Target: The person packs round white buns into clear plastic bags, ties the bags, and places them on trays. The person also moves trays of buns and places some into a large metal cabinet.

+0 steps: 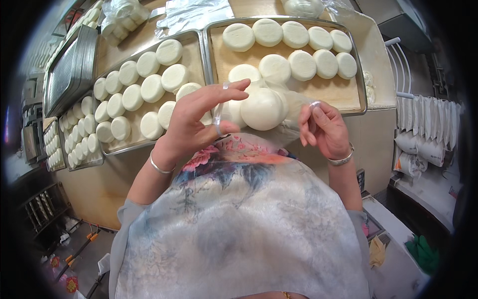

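A clear plastic bag (291, 99) with round white buns (263, 109) in it hangs between my hands, close to my front. The fingers of my left hand (191, 114) are spread wide, and a strip of the bag is looped over the index finger and thumb. On the other side my right hand (326, 127) has its fingers curled on the bag's stretched edge. Just beyond the bag is a metal-rimmed tray (318, 89) with rows of flat white buns (301, 65). Another tray of buns (132, 97) lies to the left of it.
Stacked metal trays (74, 67) stand at the left, near smaller trays of buns (79, 132). At the back are a filled bag (122, 22) and a sheet of thin plastic (194, 15). White bags (428, 119) hang on the right. A green glove (422, 253) lies lower right.
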A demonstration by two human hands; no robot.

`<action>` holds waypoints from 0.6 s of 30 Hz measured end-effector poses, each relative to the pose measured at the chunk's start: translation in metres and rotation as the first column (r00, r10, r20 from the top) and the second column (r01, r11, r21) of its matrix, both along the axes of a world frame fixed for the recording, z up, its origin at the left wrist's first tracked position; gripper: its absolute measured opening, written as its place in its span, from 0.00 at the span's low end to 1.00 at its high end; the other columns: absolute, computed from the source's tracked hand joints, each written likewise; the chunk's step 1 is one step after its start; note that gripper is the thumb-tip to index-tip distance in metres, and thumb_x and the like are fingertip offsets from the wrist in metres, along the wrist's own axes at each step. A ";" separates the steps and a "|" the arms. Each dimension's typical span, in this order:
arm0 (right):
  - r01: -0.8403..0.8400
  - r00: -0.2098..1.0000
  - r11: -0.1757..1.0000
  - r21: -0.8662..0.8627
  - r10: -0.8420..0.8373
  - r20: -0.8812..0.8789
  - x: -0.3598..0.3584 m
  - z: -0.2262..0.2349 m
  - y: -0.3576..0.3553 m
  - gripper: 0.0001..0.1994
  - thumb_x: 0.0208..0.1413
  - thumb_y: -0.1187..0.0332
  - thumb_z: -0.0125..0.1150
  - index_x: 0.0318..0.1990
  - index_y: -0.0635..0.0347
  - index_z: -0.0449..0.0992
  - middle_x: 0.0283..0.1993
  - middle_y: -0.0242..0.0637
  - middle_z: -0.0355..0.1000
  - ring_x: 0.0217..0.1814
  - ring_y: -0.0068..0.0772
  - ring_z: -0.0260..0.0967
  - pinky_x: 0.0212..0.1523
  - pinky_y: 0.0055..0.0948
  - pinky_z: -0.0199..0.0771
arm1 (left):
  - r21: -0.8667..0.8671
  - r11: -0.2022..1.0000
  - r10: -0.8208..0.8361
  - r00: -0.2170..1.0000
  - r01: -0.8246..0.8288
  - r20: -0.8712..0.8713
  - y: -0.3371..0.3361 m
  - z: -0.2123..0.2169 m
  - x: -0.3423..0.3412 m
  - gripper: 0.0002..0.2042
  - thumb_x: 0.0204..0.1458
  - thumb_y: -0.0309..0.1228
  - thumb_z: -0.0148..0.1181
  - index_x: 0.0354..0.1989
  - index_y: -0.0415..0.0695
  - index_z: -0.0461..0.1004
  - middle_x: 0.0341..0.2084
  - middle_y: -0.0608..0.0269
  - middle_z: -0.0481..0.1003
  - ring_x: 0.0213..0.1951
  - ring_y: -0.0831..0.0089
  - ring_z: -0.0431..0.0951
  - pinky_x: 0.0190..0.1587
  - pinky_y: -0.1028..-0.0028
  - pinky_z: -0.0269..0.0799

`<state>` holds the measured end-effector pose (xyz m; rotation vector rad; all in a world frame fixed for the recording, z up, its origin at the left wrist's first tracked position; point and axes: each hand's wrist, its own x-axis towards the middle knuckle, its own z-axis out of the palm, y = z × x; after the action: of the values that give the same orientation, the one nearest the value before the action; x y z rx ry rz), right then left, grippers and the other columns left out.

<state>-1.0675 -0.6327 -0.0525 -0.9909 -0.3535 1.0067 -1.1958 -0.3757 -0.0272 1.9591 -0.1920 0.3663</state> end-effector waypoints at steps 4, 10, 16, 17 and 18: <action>-0.024 0.955 0.997 -0.078 0.046 0.294 -0.009 0.007 0.013 0.15 0.67 0.64 0.41 0.31 0.64 0.68 0.33 0.42 0.71 0.26 0.24 0.65 0.26 0.20 0.68 | 0.163 0.986 -0.049 0.997 0.039 0.053 -0.004 0.003 0.009 0.23 0.42 0.36 0.69 0.48 0.44 0.74 0.48 0.59 0.76 0.44 0.62 0.78 0.45 0.68 0.72; 0.011 0.990 0.999 -0.048 -0.005 0.138 -0.017 0.019 0.019 0.16 0.67 0.64 0.41 0.32 0.64 0.70 0.38 0.42 0.73 0.30 0.21 0.67 0.30 0.19 0.68 | 0.283 0.952 -0.139 0.989 0.119 0.054 -0.026 0.004 0.032 0.27 0.40 0.36 0.70 0.52 0.48 0.72 0.37 0.64 0.79 0.37 0.63 0.77 0.39 0.68 0.70; -0.242 0.963 0.969 0.042 0.245 -0.112 -0.007 0.017 0.019 0.16 0.67 0.63 0.44 0.33 0.64 0.72 0.33 0.37 0.74 0.30 0.21 0.69 0.31 0.20 0.69 | 0.176 0.950 -0.245 0.965 0.259 -0.097 -0.038 0.000 0.043 0.27 0.40 0.34 0.69 0.52 0.49 0.71 0.29 0.64 0.77 0.32 0.65 0.76 0.37 0.68 0.69; -0.277 0.950 0.960 0.033 0.279 -0.143 -0.007 0.017 0.019 0.16 0.66 0.63 0.45 0.33 0.64 0.73 0.31 0.36 0.74 0.30 0.21 0.69 0.32 0.20 0.69 | 0.148 0.954 -0.250 0.965 0.260 -0.079 -0.038 -0.002 0.044 0.25 0.40 0.34 0.69 0.51 0.48 0.71 0.28 0.64 0.76 0.31 0.66 0.76 0.36 0.68 0.69; -0.311 0.948 0.950 -0.032 0.308 -0.078 -0.006 0.019 0.019 0.15 0.66 0.63 0.46 0.32 0.64 0.73 0.31 0.35 0.74 0.30 0.21 0.69 0.32 0.20 0.69 | 0.136 0.949 -0.271 0.957 0.284 -0.107 -0.038 -0.005 0.044 0.24 0.40 0.33 0.69 0.49 0.48 0.72 0.27 0.64 0.76 0.29 0.67 0.75 0.34 0.70 0.69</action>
<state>-1.0733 -0.6137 -0.0339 -0.9529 -0.4372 1.3368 -1.1520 -0.4134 -0.0321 2.0568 -0.4451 0.0827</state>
